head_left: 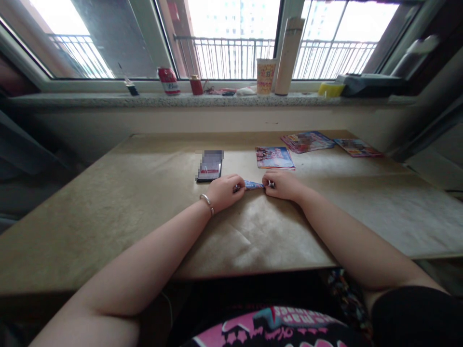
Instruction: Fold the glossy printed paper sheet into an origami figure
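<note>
Paper strip, blue, printed, tapering rightward, lies sideways between your left hand and right hand, both pinching it.

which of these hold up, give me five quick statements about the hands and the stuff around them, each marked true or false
1. The left hand and the right hand both grip a blue printed piece. True.
2. The bracelet is on the right arm. False: the bracelet is on the left arm.
3. A phone lies on the table, just beyond the left hand. True.
4. The red and white can stands on the table. False: the red and white can stands on the windowsill.
5. The patterned cup stands beside a tall cylinder. True.
</note>
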The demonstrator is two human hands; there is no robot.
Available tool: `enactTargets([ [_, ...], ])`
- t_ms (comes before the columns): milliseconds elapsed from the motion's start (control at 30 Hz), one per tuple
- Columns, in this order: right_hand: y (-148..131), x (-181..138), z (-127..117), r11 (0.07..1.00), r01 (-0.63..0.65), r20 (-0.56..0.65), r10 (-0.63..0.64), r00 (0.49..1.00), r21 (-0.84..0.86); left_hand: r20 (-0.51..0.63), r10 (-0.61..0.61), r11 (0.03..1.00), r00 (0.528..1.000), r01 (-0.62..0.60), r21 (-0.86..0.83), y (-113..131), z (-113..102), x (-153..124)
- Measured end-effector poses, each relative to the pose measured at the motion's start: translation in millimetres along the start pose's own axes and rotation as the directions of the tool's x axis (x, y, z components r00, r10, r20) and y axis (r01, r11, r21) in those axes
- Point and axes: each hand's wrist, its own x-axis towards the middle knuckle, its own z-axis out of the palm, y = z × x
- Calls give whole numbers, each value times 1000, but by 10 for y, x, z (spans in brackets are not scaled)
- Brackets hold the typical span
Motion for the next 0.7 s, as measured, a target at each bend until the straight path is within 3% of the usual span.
enactTargets([
  [500, 225, -95, -105, 998, -17, 67, 13, 998, 60, 39, 11, 999, 999, -10, -40, -36, 12, -5],
  [700, 274, -101, -130, 999, -29, 98, 31, 995, -19, 35, 39, 999, 999, -38, -10, 3, -13, -40],
])
